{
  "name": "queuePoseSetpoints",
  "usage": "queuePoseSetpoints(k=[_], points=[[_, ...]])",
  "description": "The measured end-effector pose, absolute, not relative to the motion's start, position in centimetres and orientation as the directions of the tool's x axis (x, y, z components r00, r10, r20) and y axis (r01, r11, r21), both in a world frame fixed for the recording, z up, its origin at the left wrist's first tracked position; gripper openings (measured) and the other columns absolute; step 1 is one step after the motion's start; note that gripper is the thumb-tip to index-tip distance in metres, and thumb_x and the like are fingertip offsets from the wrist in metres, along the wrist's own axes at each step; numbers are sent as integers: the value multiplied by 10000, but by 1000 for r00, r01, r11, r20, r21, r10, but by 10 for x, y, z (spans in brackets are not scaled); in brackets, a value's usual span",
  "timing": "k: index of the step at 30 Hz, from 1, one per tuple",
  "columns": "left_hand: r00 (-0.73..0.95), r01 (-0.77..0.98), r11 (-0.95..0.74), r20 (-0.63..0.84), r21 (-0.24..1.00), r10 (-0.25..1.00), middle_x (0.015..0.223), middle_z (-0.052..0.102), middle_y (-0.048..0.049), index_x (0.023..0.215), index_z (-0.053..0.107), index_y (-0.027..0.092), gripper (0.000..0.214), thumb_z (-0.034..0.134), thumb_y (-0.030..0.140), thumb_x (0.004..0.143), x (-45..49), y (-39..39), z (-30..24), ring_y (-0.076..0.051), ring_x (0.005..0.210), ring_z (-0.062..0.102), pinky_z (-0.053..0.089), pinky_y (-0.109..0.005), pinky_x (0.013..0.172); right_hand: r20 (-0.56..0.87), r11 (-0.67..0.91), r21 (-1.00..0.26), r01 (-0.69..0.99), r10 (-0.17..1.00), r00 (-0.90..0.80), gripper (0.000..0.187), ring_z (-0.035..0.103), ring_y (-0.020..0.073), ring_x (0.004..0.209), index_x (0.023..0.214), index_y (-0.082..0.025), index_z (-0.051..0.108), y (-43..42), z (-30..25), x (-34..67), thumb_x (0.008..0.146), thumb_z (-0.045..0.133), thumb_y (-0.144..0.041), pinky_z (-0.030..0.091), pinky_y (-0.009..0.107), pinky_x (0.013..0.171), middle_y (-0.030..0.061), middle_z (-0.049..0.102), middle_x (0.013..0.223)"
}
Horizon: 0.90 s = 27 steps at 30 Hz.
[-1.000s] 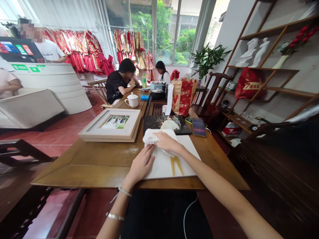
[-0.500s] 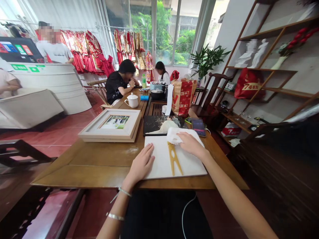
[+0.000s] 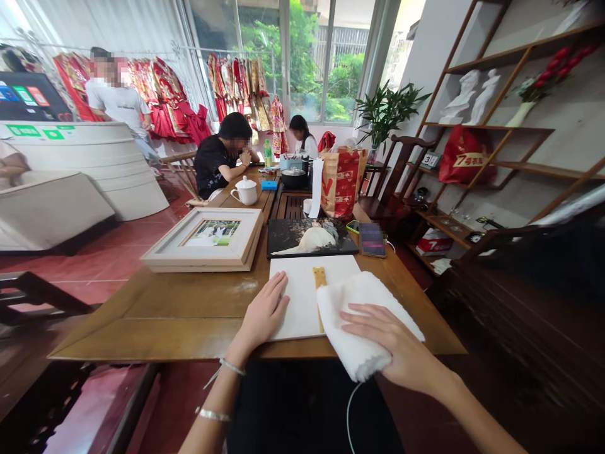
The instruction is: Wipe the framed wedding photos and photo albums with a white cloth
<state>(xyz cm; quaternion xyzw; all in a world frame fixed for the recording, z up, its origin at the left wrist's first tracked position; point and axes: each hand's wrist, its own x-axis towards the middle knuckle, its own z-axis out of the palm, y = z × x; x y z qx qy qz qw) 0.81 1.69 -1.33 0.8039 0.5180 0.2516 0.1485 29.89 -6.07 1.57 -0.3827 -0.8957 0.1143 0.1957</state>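
Drawn to the near edge of the wooden table [image 3: 184, 315], a fluffy cloth [image 3: 352, 299], held in the right hand [image 3: 392, 343], partly covered a rectangular white board [image 3: 297, 299]. The left hand [image 3: 265, 312] lay flat on its left side.

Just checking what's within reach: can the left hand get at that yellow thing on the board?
Probably yes. The left hand rests on the white board, with only board surface between it and the upper end of the yellow thing. The white cloth under the right hand covers part of the rest.
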Motion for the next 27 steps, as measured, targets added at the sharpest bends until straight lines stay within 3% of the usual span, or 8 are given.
queuePoseSetpoints(k=[4,10,15,23,27], points=[[340,764,-418,243,492,908,1479,392,-89,1367,429,151,471,333,303,932,7,18,-16,-206,1391,307,256,-409,1157,260,638,-355,683,769,-584,546,381,265,1321,1296,-273,531,-54,13,314,770,589,-141,338,458,1062,59,474,1413],[362,755,-438,246,489,899,1480,390,-88,1369,426,152,472,327,305,933,7,19,-15,-199,1395,298,246,-401,1161,191,573,-308,759,819,-541,804,259,253,1386,1368,-257,460,19,17,312,596,501,-40,157,513,1131,64,333,1499],[363,755,-440,250,485,898,1479,391,-97,1374,420,145,477,332,302,931,7,21,-17,-204,1393,302,252,-405,1159,142,471,-253,845,882,-450,772,210,283,1400,1382,-256,445,62,25,280,635,487,-65,113,556,1115,88,311,1509],[360,750,-452,275,484,892,1474,400,-91,1372,422,165,463,346,297,935,7,20,-18,-203,1388,314,264,-410,1154,120,631,-209,747,774,-621,875,73,299,1424,1430,-303,343,-25,25,256,614,540,-59,62,587,1108,73,164,1559],[361,749,-447,264,489,894,1478,394,-87,1369,426,167,460,348,289,933,8,18,-14,-205,1390,310,267,-410,1154,115,677,-240,695,731,-672,861,73,293,1425,1443,-323,306,-73,25,271,662,571,-75,72,585,1118,45,150,1561]])
